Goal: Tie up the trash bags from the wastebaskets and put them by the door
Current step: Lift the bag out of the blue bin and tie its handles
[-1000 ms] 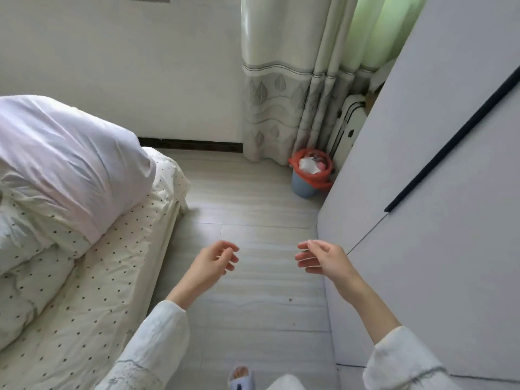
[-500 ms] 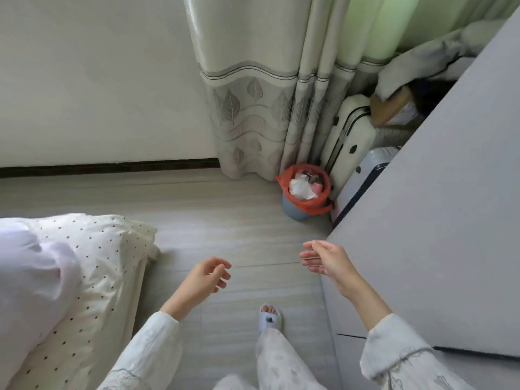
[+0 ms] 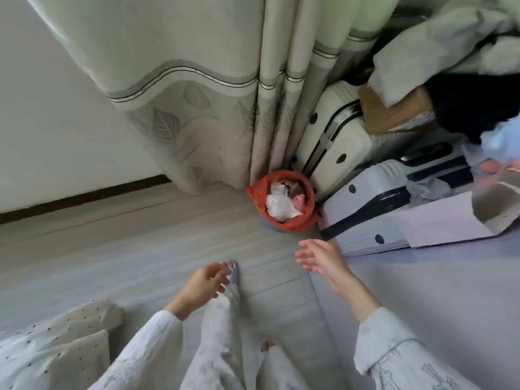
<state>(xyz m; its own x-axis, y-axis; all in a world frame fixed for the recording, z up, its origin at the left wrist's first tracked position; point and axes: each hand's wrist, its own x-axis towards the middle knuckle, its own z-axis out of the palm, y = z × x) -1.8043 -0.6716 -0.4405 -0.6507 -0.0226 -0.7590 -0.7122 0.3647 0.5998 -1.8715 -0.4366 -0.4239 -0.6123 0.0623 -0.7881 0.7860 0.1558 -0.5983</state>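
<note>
Your left hand [image 3: 205, 285] hangs low with fingers loosely curled, gripping nothing. Your right hand [image 3: 320, 257] is spread wide, fingers straight and parted, also empty; it is raised ahead of the left. Wastebasket [image 3: 271, 225] stands on the floor [image 3: 140, 249] beyond both hands, nearer the right, apart from either. Red trash bag [image 3: 292, 225] lines it, rim folded over the outside; white crumpled paper and a pink scrap sit inside, bag mouth untied. Curtain [image 3: 197, 94] hem hangs just behind the basket. Cream suitcase [image 3: 334, 144] stands just right of the basket; a grey suitcase [image 3: 374, 198] lies flat beyond your right hand, near its fingertips. Dotted bedding [image 3: 56, 347] lies left of your left sleeve. One slippered foot [image 3: 233, 273] shows just past the left fingers.
</note>
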